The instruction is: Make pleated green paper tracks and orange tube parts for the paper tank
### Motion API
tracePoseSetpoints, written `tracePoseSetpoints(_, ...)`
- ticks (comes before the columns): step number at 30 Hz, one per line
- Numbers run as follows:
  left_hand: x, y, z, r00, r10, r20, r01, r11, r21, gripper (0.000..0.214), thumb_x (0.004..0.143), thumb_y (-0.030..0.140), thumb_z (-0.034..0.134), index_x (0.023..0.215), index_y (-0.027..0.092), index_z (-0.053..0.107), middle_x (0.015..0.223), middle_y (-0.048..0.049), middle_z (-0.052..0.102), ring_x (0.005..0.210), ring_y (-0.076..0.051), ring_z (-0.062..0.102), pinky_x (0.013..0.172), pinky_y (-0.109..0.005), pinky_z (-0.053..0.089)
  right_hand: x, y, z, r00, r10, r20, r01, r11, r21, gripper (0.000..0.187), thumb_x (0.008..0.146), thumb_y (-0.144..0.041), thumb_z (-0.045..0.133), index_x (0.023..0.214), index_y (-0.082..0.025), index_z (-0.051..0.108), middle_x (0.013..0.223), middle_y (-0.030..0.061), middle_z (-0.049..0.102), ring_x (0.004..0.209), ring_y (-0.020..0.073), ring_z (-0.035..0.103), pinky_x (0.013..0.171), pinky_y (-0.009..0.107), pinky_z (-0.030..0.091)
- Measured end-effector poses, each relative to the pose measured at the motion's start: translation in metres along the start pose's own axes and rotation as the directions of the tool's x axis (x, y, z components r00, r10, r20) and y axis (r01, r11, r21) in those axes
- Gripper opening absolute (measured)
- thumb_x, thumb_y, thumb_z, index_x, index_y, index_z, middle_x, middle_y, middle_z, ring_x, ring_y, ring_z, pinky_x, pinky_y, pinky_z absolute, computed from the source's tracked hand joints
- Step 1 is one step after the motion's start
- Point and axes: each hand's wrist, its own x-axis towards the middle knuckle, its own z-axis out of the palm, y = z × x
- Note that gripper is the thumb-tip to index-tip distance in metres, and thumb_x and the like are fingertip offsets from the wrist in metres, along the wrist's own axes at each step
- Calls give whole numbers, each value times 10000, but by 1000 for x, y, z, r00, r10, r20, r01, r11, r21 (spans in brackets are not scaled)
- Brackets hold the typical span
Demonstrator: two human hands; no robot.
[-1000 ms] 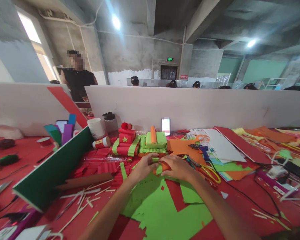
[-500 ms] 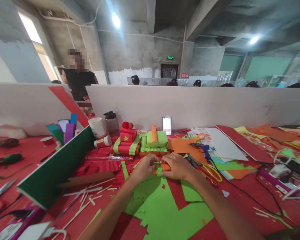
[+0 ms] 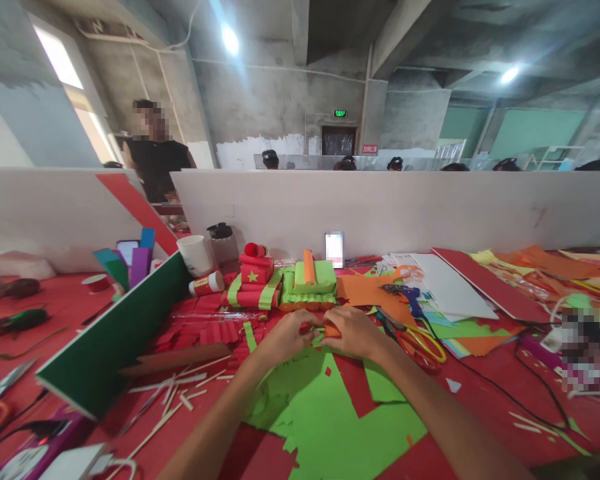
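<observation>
Both hands meet over a green paper sheet (image 3: pixel 353 433) in the middle of the table. My right hand (image 3: pixel 354 328) is closed, fingers curled round a small orange paper piece (image 3: pixel 333 331). Close against it, my left hand (image 3: pixel 294 333) is pinched at a small bit of green paper (image 3: pixel 318 339); the fingers hide much of both pieces. Just beyond stands a green paper tank model (image 3: pixel 316 279) with an orange rolled barrel (image 3: pixel 309 268). Left of that is a red paper tank model (image 3: pixel 255 277) with a yellow-green star and green strips.
Scissors (image 3: pixel 433 347), a blue glue gun (image 3: pixel 414 300) and orange paper (image 3: pixel 360 293) lie to the right. A green board (image 3: pixel 110 333) stands on edge at left, near thin sticks (image 3: pixel 167 400). A phone (image 3: pixel 335 250) leans against the white partition (image 3: pixel 405 207), with people beyond.
My hands stay together at the same spot; the fingers shift slightly around the small paper pieces, and less of the green bit shows. The models have not moved.
</observation>
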Motion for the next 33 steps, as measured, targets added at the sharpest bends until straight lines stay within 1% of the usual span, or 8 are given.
tracePoseSetpoints(6,-1,4,-5,999,-13,30,12,1000,19,162,760,226,639,916,205,674,982,-56,669,919,-202,619,816,-267,468,0,0,-1,1000,-4,-3,4,1000,26,327,814,-407,658,1056,-199,583,998,76,670,932,238,604,806,317,394)
tracePoseSetpoints(12,-2,2,-5,995,-27,99,22,998,56,149,734,134,603,869,198,609,907,-12,654,789,-167,607,711,-240,448,0,0,-3,1000,2,6,-2,1000,29,339,786,-431,689,1019,-206,588,956,67,666,903,231,606,785,312,394)
tracePoseSetpoints(15,-3,1,-5,996,-30,83,23,996,87,182,742,148,598,914,203,589,916,-10,654,776,-168,602,697,-244,442,0,0,-3,1000,6,5,-6,1000,23,339,793,-431,681,1031,-207,589,961,67,670,897,233,607,785,316,398)
tracePoseSetpoints(20,-3,0,-3,998,-2,56,-1,998,66,305,727,174,634,1023,221,577,1067,-48,640,990,-221,583,821,-280,457,0,2,-3,1000,9,-17,-8,999,49,335,813,-401,663,1074,-205,590,1004,77,678,935,239,610,817,327,402)
tracePoseSetpoints(22,-2,-1,-1,998,5,57,-8,998,55,322,724,199,651,1037,218,578,1084,-61,633,1015,-235,579,834,-295,463,0,3,-4,999,19,-26,-18,998,66,334,816,-398,659,1081,-205,594,1015,79,678,939,238,613,825,332,404)
tracePoseSetpoints(27,-4,0,4,1000,2,-4,-2,999,50,387,714,231,682,1086,226,577,1093,-66,641,1004,-249,592,850,-317,462,0,5,-4,999,25,-33,-22,997,79,331,804,-387,666,1075,-207,600,1005,75,681,924,242,613,815,338,406)
tracePoseSetpoints(30,-6,3,6,999,-48,6,47,997,63,472,729,262,678,1179,241,537,1041,-48,666,927,-238,611,780,-297,471,1,5,-3,999,14,-44,-10,996,88,324,801,-373,670,1071,-209,599,1012,72,680,922,239,609,827,346,400)
tracePoseSetpoints(33,-5,5,7,996,-84,8,83,996,42,433,751,266,659,1166,234,538,972,-35,673,837,-215,615,725,-282,463,1,5,-4,997,-9,-73,17,994,111,334,794,-375,680,1072,-210,595,1024,71,675,937,238,600,860,365,389)
